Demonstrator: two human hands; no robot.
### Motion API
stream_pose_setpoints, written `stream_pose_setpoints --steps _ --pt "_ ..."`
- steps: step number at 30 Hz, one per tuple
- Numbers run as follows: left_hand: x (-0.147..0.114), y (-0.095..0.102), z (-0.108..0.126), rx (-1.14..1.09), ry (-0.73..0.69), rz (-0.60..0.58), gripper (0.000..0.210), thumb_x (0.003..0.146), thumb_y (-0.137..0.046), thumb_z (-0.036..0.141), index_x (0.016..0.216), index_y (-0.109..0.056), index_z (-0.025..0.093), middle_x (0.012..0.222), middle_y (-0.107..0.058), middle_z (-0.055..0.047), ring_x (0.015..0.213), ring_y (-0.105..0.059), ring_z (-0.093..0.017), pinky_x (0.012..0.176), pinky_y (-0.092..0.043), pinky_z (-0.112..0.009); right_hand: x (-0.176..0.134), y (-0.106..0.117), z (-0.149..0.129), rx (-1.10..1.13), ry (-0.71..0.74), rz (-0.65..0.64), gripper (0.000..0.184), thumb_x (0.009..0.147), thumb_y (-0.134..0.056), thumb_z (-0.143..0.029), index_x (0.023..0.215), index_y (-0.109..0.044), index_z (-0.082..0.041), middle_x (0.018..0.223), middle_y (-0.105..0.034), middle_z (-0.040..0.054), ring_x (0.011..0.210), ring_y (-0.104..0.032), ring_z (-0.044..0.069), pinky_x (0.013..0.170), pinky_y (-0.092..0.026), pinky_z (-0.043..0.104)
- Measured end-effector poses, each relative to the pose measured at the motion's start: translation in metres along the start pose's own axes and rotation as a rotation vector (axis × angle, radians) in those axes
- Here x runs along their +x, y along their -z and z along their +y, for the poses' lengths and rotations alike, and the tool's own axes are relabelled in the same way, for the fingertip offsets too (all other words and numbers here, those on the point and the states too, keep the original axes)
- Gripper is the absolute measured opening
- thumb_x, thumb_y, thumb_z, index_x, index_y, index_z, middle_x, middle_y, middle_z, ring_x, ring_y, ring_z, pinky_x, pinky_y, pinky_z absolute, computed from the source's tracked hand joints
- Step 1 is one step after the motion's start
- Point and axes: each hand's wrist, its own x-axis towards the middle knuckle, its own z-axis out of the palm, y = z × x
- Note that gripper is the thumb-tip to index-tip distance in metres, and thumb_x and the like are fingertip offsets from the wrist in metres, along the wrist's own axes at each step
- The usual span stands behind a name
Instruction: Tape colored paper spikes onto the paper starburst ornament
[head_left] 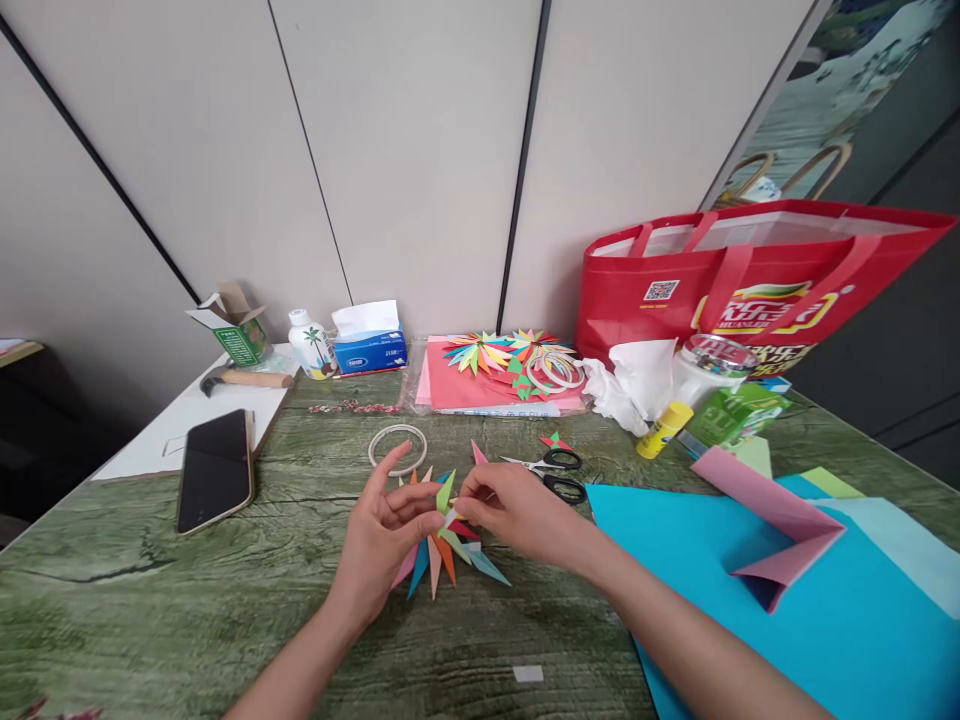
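While the L hand (379, 520) has its thumb & mid. fingers clamped on the paper star (435, 565), index lifted apart, the R hand (514, 505) has thumb + index pinched tog. at the star's far R side, by a small white tab (451, 517); exact grip partly hidden. With 12 = twd. wall (420, 150), star's mid. lies approx. 7 o'clock from R fingertips, approx. 4 from L thumb tip; both hands touch it, abt. equally near. Key axis: lt. green spike (445, 492), betw. the hands, runs approx. 12–6, tipped a bit twd. 1. Other spikes fan out, mostly 3 thru 8. Farther out, from star: white tape ring (397, 428) at 11, pink point (478, 453) at 1 (base hidden), scissors (541, 465) at 2, blue paper (720, 610) at 3–4, pale strip (528, 674) at 5, phone (216, 470) at 10.
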Motion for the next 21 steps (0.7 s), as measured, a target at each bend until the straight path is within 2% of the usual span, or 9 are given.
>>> stream_pose_setpoints --steps 14,18,21 --pt "-0.0024 -0.0022 0.0007 0.035 0.006 0.069 0.093 0.048 -0.08 0.016 0.128 -0.035 0.022 0.073 -0.07 0.001 0.065 -0.062 -0.013 0.065 -0.048 -0.022 0.001 -0.0012 -0.0023 0.027 -0.01 -0.003 0.019 0.078 -0.049 -0.025 0.064 -0.056 -0.015 0.061 -0.063 0.0007 0.054 -0.051 0.01 0.049 -0.034 0.02" --pt "-0.0026 -0.0012 -0.0034 0.078 -0.073 0.062 0.089 0.052 -0.078 0.017 0.128 -0.034 0.023 0.076 -0.07 0.001 0.07 -0.064 -0.015 0.068 -0.05 -0.024 0.0011 0.0004 -0.0009 0.071 -0.031 -0.022 0.019 0.078 -0.05 -0.024 0.063 -0.056 -0.015 0.061 -0.063 0.0011 0.055 -0.053 0.011 0.05 -0.035 0.02" --pt "-0.0051 -0.0013 -0.0057 0.122 -0.16 0.058 0.084 0.056 -0.076 0.015 0.127 -0.034 0.025 0.079 -0.07 0.001 0.074 -0.065 -0.017 0.072 -0.05 -0.027 0.0007 0.0017 0.0015 0.187 -0.059 -0.081 0.017 0.078 -0.05 -0.025 0.067 -0.057 -0.014 0.063 -0.064 0.0018 0.057 -0.056 0.012 0.051 -0.039 0.02"
